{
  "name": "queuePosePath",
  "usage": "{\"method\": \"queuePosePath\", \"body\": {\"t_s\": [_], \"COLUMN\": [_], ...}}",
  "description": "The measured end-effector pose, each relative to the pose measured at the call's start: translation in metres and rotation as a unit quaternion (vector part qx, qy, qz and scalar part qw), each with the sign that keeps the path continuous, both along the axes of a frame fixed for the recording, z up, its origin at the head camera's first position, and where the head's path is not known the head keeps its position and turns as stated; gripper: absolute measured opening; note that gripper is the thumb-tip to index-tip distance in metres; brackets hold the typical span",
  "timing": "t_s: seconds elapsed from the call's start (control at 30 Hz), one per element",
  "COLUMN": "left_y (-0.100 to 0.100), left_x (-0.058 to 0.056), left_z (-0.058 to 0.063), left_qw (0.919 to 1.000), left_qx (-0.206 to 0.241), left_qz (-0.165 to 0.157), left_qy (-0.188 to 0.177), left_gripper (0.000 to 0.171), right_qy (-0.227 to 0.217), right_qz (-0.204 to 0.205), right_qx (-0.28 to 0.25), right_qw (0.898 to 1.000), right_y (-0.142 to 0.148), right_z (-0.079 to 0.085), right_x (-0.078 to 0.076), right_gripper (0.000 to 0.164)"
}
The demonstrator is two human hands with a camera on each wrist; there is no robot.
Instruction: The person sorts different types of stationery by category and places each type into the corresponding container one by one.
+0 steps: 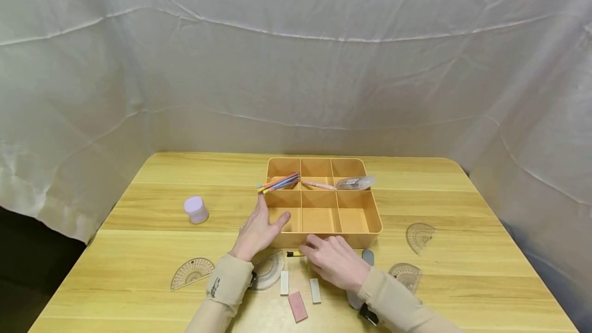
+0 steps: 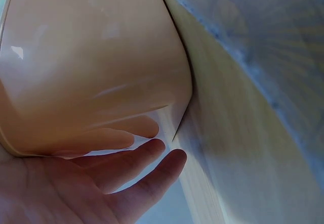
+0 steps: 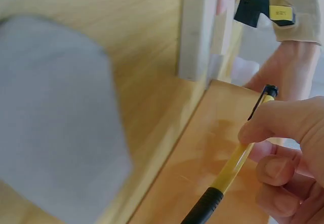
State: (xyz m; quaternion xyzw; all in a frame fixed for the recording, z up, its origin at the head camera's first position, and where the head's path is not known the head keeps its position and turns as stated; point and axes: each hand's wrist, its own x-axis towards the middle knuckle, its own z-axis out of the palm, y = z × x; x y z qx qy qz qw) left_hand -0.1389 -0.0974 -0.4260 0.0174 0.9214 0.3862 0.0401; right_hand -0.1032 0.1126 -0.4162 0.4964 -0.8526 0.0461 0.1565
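Observation:
An orange divided organizer box [image 1: 319, 239] stands mid-table. My left hand [image 1: 257, 227] is at its front left corner, fingers extended along the outer left wall and thumb over the rim. In the left wrist view, loosely straight fingers [image 2: 136, 183] lie beside that wall. Just before the box's front wall, my right hand [image 1: 336, 261] pinches a yellow and black pen [image 3: 234, 166] between thumb and fingers. A bundle of coloured pens or pencils [image 1: 279, 183] leans in the back left compartment. Across the back middle one lies a pink pen [image 1: 319, 185], with a clear plastic packet [image 1: 356, 183] at back right.
Near the front lie two white erasers [image 1: 284, 283] and a pink eraser [image 1: 298, 307]. Clear protractors [image 1: 191, 273] are spread on both sides, one partly behind my left wrist. My right arm partly hides a long grey object [image 1: 367, 257]. A lilac round container [image 1: 196, 209] stands left.

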Motion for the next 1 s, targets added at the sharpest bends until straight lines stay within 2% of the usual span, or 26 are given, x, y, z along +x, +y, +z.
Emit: {"method": "queuePosePath", "body": {"t_s": [0.2, 0.37, 0.77, 1.0], "left_y": [0.0, 0.0, 0.001, 0.001], "left_x": [0.001, 0.001, 0.001, 0.0], "left_z": [0.001, 0.001, 0.001, 0.0], "left_qw": [1.0, 1.0, 1.0, 1.0], "left_qx": [0.004, 0.002, 0.004, 0.002], "left_qz": [0.0, -0.002, 0.002, 0.001], "left_qy": [0.0, 0.004, 0.002, -0.001], "left_gripper": [0.099, 0.102, 0.099, 0.099], "right_qy": [0.004, 0.005, -0.025, -0.042], "right_qz": [0.027, 0.057, 0.087, 0.092], "right_qx": [-0.05, -0.107, -0.209, -0.281], "right_qw": [0.998, 0.993, 0.974, 0.954], "right_y": [0.003, 0.005, 0.019, 0.032], "right_z": [0.012, 0.021, 0.056, 0.076], "right_x": [0.002, 0.003, -0.001, -0.01], "right_gripper": [0.023, 0.026, 0.02, 0.016]}}
